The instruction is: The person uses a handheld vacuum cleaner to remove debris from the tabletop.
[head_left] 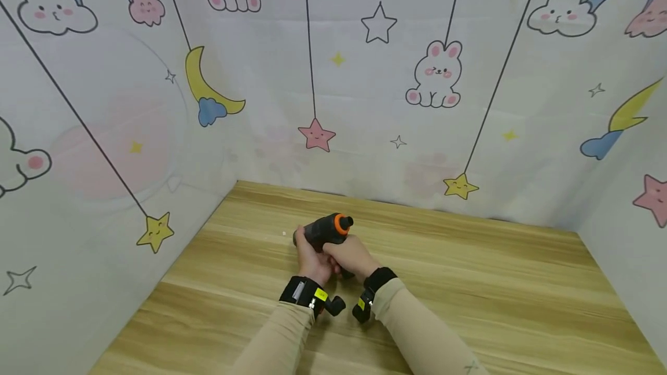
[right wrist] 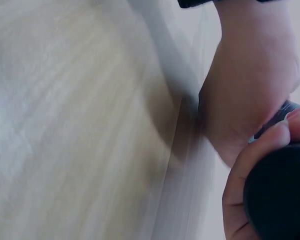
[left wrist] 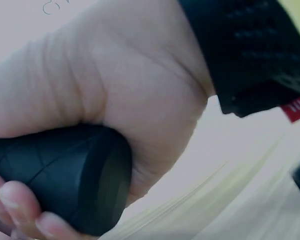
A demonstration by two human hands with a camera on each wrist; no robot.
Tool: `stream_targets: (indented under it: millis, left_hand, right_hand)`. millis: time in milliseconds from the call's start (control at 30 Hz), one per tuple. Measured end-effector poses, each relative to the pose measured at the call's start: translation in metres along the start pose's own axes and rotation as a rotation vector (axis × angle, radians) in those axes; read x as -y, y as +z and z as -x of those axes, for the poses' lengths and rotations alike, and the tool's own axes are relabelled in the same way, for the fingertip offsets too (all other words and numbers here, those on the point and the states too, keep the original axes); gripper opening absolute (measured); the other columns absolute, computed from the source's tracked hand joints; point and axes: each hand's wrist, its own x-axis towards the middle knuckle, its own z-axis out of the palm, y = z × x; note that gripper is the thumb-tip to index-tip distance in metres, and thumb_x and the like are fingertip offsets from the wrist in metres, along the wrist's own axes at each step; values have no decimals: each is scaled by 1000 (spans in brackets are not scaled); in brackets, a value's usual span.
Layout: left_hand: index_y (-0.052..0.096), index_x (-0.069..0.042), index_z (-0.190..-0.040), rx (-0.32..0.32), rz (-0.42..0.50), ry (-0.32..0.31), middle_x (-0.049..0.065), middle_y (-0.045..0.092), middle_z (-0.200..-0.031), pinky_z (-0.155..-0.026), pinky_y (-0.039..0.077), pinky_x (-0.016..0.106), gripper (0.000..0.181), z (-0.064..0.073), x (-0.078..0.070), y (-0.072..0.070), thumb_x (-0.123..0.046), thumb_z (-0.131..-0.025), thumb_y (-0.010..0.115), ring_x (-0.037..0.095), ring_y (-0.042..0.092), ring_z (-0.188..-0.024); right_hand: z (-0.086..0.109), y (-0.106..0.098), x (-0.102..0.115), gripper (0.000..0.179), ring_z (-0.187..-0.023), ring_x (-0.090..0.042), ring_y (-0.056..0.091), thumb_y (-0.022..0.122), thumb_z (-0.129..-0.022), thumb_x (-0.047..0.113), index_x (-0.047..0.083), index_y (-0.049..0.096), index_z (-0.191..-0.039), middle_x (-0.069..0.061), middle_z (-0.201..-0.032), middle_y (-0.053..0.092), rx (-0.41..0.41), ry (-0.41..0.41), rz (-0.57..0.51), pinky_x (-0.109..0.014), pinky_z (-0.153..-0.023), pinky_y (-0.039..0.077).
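Observation:
A black cordless screwdriver (head_left: 324,230) with an orange ring is held between both hands over the wooden tabletop, its narrow black nose pointing right in the head view. My left hand (head_left: 311,262) grips it from the left, thumb up along the rear of the body. In the left wrist view, the left fingers (left wrist: 20,202) curl round a black textured grip (left wrist: 55,160) with its flat end showing. From the right, my right hand (head_left: 354,254) holds it just below the body, partly covering the handle. A round black end (right wrist: 282,195) with fingers around it fills the right wrist view's lower corner.
The wood-grain tabletop (head_left: 469,276) meets white fabric walls (head_left: 365,85) printed with stars, rabbits and rainbows on the left, back and right. A tiny white speck (head_left: 283,233) lies left of the hands. Black straps with small cameras circle both wrists.

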Motion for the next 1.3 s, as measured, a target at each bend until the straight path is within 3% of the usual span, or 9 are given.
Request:
stream_targets:
  millis: [300, 367, 467, 600, 667, 767, 833, 1100, 1300]
  left_hand:
    - [58, -6, -115, 18, 85, 26, 2, 66, -93, -74, 42, 26, 75, -7, -1, -2, -73, -90, 36, 16, 57, -82]
    - [56, -6, -117, 26, 78, 28, 2, 66, -95, -76, 42, 27, 77, -8, -1, -2, -74, -89, 35, 17, 58, -83]
    - [57, -6, -117, 23, 52, 36, 3, 68, -91, -62, 43, 28, 79, -10, -4, -4, -76, -89, 33, 17, 58, -71]
    - [54, -6, -118, 22, 63, 26, 4, 66, -96, -56, 43, 27, 79, -13, -8, -6, -76, -88, 33, 16, 59, -69]
    - [51, -6, -123, 32, 98, 27, 5, 62, -107, -69, 49, 25, 78, -15, -12, -6, -74, -89, 33, 15, 62, -84]
    - [40, -5, -135, 58, 147, 37, 8, 50, -127, -95, 44, 26, 80, -19, -19, -7, -71, -91, 33, 16, 55, -114]
    - [35, -5, -140, 51, 180, 50, 10, 45, -133, -101, 40, 28, 82, -22, -24, -8, -70, -91, 34, 18, 48, -123]
    - [30, -6, -144, -4, 249, 59, 8, 43, -135, -101, 40, 26, 84, -26, -43, -16, -69, -90, 38, 17, 45, -126]
    - [32, -7, -143, -28, 250, 47, 7, 44, -133, -101, 40, 26, 85, -25, -50, -20, -71, -89, 35, 16, 46, -125]
  right_hand:
    - [-8, -2, -2, 24, -47, -18, 52, 70, -83, 26, 3, 64, -78, -3, -57, 54, -48, -66, 87, -30, -44, 46]
    - [-8, -2, 0, 24, -47, -18, 52, 70, -83, 26, 4, 64, -77, -3, -57, 54, -54, -71, 94, -30, -44, 47]
    - [-10, -1, 0, 24, -48, -18, 54, 69, -85, 28, 6, 63, -81, -3, -58, 55, -35, -87, 109, -30, -45, 47]
    - [-13, -2, -3, 25, -55, -22, 57, 65, -88, 27, 7, 62, -102, -6, -64, 57, 19, -131, 116, -31, -50, 48]
    - [-15, -3, -4, 30, -60, -26, 59, 64, -90, 27, 8, 58, -113, -9, -69, 59, 33, -143, 96, -32, -53, 48]
    - [-16, -2, -4, 38, -68, -32, 61, 64, -93, 29, 7, 54, -121, -14, -77, 62, 29, -148, 65, -33, -58, 48]
    - [-16, -1, -4, 40, -73, -31, 61, 63, -94, 31, 7, 52, -123, -15, -82, 63, 20, -142, 65, -33, -61, 47]
    - [-16, 10, 0, 45, -86, -21, 55, 58, -98, 31, 9, 48, -135, -7, -99, 59, 49, -200, 170, -33, -75, 43]
    - [-16, 17, 4, 45, -83, -21, 56, 58, -98, 28, 7, 47, -136, -7, -98, 60, 76, -216, 158, -33, -71, 45]
